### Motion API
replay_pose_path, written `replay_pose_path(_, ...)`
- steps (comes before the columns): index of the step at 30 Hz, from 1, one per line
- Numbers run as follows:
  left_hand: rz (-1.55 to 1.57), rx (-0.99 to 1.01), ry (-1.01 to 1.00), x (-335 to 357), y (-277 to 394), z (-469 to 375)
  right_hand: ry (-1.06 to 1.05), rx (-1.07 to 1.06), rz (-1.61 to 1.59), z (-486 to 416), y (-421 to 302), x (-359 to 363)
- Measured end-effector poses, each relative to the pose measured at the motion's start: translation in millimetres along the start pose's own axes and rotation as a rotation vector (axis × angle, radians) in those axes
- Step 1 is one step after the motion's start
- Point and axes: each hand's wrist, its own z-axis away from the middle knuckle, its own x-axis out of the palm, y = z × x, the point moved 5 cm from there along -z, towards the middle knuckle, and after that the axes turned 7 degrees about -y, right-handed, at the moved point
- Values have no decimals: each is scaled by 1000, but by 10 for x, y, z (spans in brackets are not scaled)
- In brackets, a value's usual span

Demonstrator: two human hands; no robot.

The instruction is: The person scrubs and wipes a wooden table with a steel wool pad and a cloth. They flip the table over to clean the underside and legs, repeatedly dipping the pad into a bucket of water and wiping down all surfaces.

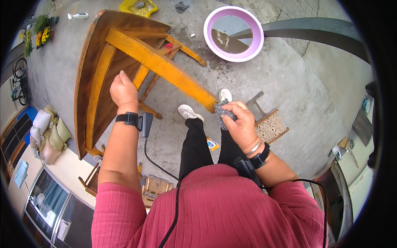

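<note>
A wooden table lies tipped on its side, its underside and orange-yellow legs facing me. My right hand pinches a grey metal scouring pad against the foot end of the nearest table leg. My left hand is held in front of the table's underside, fingers curled; whether it touches the frame or holds anything, I cannot tell. Beyond the leg's end, a pink-purple plastic basin of murky water stands on the concrete. A red item shows between the farther legs.
A yellow plastic basket and another scouring pad lie beyond the table. A small woven-seat stool lies right of my legs. An orange packet is by my feet. Filled sacks stand at left; cables hang from my wrist devices.
</note>
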Motion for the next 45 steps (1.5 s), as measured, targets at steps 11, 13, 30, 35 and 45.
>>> replay_pose_path(11,-34,6,-68,3,-6,4,3,-253,470,-30,-207,333)
replay_pose_path(13,-31,-34,-93,3,-4,-3,2,-219,498,73,-215,327)
replay_pose_path(30,98,-39,-145,-36,8,41,30,-209,539,-144,-470,519)
replay_pose_path(35,151,-38,-148,-53,8,60,2,-514,560,-1008,-827,949)
replay_pose_path(45,544,93,-47,-112,-301,159,25,-469,648,-1321,-1071,1208)
